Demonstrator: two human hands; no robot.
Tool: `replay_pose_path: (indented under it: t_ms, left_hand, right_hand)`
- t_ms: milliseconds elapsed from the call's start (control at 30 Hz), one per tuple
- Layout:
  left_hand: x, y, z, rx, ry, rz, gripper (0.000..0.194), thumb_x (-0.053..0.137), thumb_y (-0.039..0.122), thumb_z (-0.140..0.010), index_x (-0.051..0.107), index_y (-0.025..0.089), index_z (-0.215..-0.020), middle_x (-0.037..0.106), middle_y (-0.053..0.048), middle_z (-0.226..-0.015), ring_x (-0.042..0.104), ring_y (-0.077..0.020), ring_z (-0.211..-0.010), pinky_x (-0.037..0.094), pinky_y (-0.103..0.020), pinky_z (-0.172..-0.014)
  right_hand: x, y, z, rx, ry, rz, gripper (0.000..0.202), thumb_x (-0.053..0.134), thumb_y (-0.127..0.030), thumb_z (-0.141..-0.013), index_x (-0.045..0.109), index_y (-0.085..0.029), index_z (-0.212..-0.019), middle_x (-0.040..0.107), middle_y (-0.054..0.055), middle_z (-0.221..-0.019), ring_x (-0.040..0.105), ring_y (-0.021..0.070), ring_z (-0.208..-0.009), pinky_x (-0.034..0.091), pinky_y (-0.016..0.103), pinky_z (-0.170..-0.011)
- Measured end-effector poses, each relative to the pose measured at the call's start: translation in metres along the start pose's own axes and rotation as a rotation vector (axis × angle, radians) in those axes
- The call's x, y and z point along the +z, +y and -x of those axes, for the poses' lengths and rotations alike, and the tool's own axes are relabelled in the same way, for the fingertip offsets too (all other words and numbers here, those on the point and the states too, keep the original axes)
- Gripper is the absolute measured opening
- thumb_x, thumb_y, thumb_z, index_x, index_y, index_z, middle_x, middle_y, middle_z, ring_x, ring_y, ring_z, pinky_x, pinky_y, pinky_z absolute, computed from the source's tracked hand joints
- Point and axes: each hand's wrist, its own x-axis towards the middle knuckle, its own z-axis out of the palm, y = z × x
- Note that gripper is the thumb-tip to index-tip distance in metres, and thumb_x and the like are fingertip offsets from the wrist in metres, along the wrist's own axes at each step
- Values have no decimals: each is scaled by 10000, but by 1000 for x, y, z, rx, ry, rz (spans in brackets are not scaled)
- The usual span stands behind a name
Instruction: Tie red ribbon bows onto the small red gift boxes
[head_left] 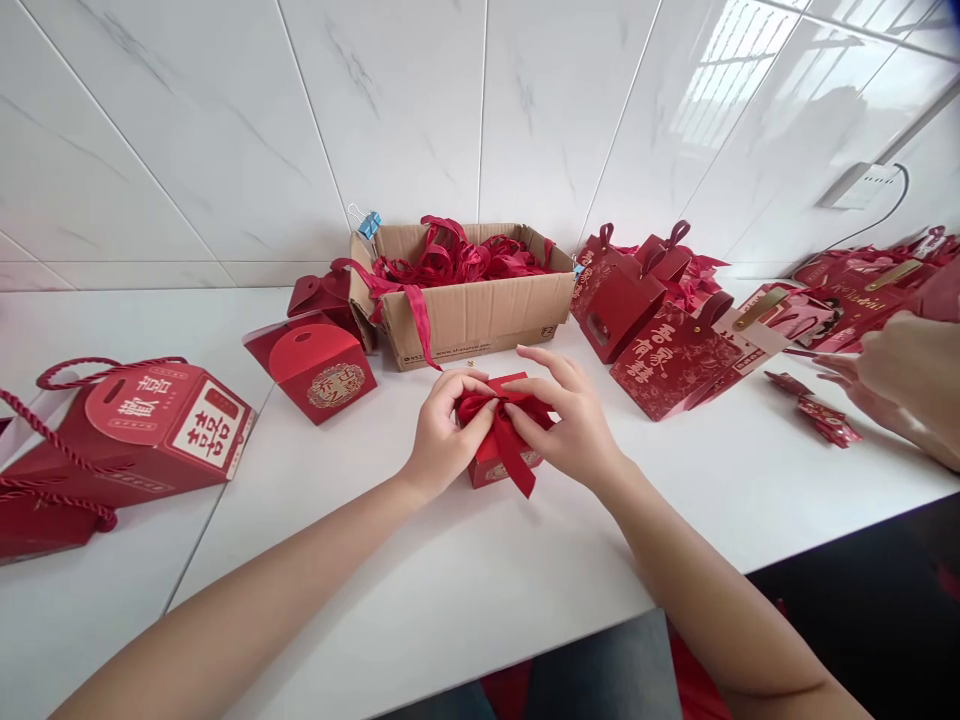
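A small red gift box (504, 464) with a gold pattern on its front rests on the white table in front of me. A red ribbon (514, 458) is tied in a bow on top of it, one tail hanging over the front. My left hand (452, 425) pinches the bow's left loop between thumb and fingers. From the other side, my right hand (568, 415) pinches the ribbon by the knot, its other fingers raised. The underside of the bow is hidden by my fingers.
Behind the box stands a cardboard carton (487, 312) of red ribbons. Red boxes (324, 372) stand left, with a larger roped box (169, 430) farther left. Red bags (664, 360) and small packets (829, 418) lie right, near another person's hand (900, 375).
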Motion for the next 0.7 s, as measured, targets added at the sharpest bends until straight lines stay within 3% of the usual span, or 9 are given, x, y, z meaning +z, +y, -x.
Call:
replay_pose_path:
  t_ms: [100, 300, 700]
  left_hand:
    - [-1, -1, -2, 10, -13, -17, 88, 593, 210, -794, 669, 203, -839, 593, -78, -1085, 560, -224, -1089, 422, -385, -992]
    - [-1, -2, -5, -7, -17, -10, 86, 610, 245, -783, 675, 192, -762, 605, -93, -1055, 587, -230, -1036, 471, -380, -927]
    - [1, -1, -6, -65, -26, -51, 85, 600, 208, -774, 664, 194, -720, 629, -96, -1040, 593, -249, -1048, 462, -407, -938]
  right_hand:
    - [6, -3, 0, -8, 27, 61, 138, 577, -203, -814, 692, -259, -867, 584, 82, -1282, 490, 313, -1216, 400, 547, -996]
    - [5, -6, 2, -78, 40, 102, 129, 550, -179, -827, 666, -235, -814, 612, 95, -1229, 500, 305, -1201, 423, 528, -980]
    - [4, 0, 4, -50, -106, -46, 148, 542, -147, -796, 661, -230, -825, 596, 83, -1267, 466, 312, -1226, 459, 546, -970]
